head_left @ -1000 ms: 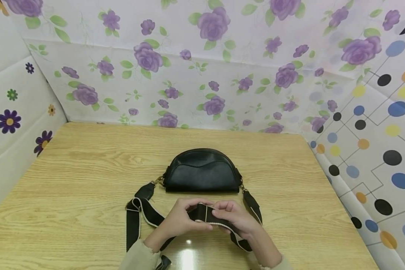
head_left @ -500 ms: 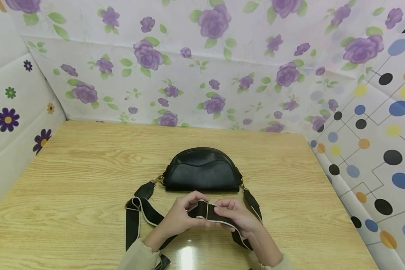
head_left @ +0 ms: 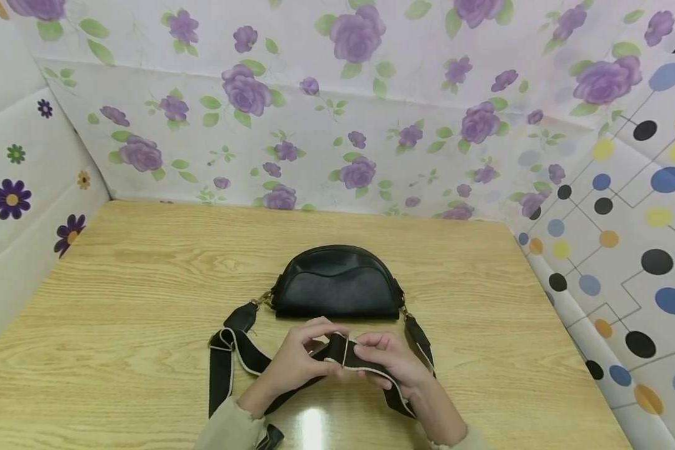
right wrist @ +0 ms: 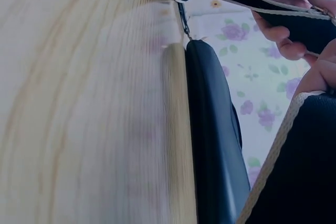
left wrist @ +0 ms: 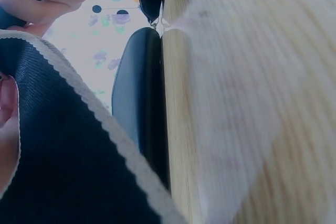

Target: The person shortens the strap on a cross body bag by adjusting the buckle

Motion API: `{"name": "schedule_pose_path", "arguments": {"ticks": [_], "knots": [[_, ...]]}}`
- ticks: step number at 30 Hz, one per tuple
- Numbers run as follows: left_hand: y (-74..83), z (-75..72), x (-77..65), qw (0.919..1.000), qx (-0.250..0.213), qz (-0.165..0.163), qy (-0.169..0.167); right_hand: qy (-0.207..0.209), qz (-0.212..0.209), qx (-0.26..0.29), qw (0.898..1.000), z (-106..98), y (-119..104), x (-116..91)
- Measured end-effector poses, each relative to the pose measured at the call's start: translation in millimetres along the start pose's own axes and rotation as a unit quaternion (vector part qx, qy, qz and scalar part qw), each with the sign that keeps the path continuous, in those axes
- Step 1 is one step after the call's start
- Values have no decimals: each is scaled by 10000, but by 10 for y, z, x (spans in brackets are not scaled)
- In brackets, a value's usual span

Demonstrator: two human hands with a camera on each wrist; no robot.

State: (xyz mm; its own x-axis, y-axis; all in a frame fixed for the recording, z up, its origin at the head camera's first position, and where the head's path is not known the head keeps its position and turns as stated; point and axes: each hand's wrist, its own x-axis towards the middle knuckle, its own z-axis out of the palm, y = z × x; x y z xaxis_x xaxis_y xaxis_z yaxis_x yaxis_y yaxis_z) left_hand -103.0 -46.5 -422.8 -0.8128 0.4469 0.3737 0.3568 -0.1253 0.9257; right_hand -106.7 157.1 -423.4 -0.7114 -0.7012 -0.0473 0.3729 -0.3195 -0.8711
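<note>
A black half-round handbag [head_left: 337,290] stands on the wooden table, its long strap [head_left: 371,362] lying in loops in front of it. The strap is black webbing with pale edges. My left hand [head_left: 298,362] holds it by its edges, thumb below and fingers above, just left of a thin gold buckle [head_left: 345,351]. My right hand [head_left: 394,359] pinches the webbing right of that buckle, thumb on top. In the left wrist view the near strap [left wrist: 63,140] fills the lower left. From the right wrist, the left hand's fingers [right wrist: 289,48] show curled behind the strap.
A second buckle [head_left: 220,342] sits on the strap's left loop. Gold clips [head_left: 265,300] join leather strap ends to the bag. A dark strap piece [head_left: 271,436] lies by the left sleeve. Floral sheets [head_left: 315,156] wall the table's back; a dotted sheet [head_left: 624,250] stands right.
Both hands stay on the strap around the buckle. The left hand's fingers have shifted slightly left on the webbing, and the buckle tilts a little more. The bag has stayed in place.
</note>
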Motion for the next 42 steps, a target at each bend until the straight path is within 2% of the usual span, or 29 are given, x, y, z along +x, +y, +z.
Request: {"name": "schedule_pose_path", "arguments": {"ticks": [8, 17, 21, 25, 29, 34, 38, 42], "knots": [[50, 29, 17, 9999, -33, -24, 135, 153, 75, 71, 9998, 32, 4, 17], [41, 47, 12, 9997, -57, -203, 146, 151, -117, -78, 9998, 74, 26, 44], [143, 57, 12, 9999, -98, -92, 41, 135, -60, -155, 9998, 85, 30, 45], [251, 61, 17, 9999, -20, -60, 105, 86, -151, -158, 9997, 92, 40, 51], [263, 63, 15, 9997, 49, -63, 210, 96, -288, -278, 9992, 81, 42, 53], [288, 48, 19, 9996, 108, -44, 257, -43, -123, -396, 9991, 37, 26, 49], [235, 41, 22, 9995, 142, -73, 285, -92, -94, -521, 9986, 5, 7, 34], [109, 39, 15, 9992, 133, -274, 258, -84, -252, -686, 9973, -6, 1, 10]]}}
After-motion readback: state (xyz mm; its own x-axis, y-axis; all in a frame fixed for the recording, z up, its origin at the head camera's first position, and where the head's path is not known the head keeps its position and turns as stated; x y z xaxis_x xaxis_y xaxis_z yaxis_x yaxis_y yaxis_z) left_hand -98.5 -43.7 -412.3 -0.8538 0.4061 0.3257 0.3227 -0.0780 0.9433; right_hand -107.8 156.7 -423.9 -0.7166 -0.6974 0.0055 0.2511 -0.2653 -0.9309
